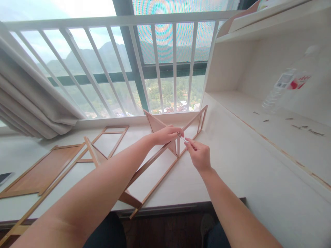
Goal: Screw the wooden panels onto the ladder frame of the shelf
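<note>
left hand (pixel 167 134): bare, no ring, no glove | right hand (pixel 198 154): bare, no ring, no watch at the wrist | forearms: both bare back from the fingers to the picture's lower edge, no sleeves in view | lap: dark clothing below the arms, detail unclear

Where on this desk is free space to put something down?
Bare desktop lies right of the wooden frame, up to the shelf ledge. Left is crowded: flat panels lie beside the frame, which both the left hand and right hand hold.
</note>
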`<state>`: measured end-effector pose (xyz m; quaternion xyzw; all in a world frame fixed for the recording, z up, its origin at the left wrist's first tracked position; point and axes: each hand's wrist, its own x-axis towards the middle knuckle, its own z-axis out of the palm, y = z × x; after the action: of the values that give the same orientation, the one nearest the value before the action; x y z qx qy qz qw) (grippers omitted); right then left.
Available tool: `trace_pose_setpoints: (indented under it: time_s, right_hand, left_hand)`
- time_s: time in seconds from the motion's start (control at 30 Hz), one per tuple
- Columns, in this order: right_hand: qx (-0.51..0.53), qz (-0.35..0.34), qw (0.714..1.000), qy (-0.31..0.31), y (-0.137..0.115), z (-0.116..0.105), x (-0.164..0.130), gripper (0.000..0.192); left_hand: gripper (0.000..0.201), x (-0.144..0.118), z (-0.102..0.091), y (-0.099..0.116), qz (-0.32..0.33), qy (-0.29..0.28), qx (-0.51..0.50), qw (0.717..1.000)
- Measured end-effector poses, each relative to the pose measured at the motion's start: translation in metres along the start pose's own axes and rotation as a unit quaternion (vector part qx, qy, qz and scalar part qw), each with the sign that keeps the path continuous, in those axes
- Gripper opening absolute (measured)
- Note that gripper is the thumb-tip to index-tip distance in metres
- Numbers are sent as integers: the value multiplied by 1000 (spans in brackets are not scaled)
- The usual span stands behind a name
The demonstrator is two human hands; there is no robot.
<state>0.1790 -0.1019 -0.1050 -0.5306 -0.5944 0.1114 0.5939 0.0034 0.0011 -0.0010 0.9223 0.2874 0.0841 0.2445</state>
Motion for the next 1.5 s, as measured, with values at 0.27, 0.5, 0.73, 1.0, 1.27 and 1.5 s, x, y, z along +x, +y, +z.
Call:
trace_pose_setpoints:
  time_s: [0.27,0.5,0.73,1.0,1.27,1.5]
  right_hand:
    - [1,17,1000,-2,-3,0,0,33]
    - [3,11,1000,-2,-1,1,-1,32]
    - [25,23,999,-3,-3,2,-2,32]
    - [59,59,996,-12,-9,2,-2,31]
    - [109,129,986,-12,-18,2,-3,33]
    - [181,190,965,-23,-27,2,-1,43]
  left_hand:
    - [37,-1,0,0,0,-1,-2,1000]
    - [37,-1,-1,2,0,-2,-5,1000]
    - [38,-1,0,0,4,2,-3,1000]
    - [37,0,1,-1,7,2,1,1000]
    - [37,0,0,0,6,-1,0,1000]
    - [37,0,0,-1,5,-3,1,1000]
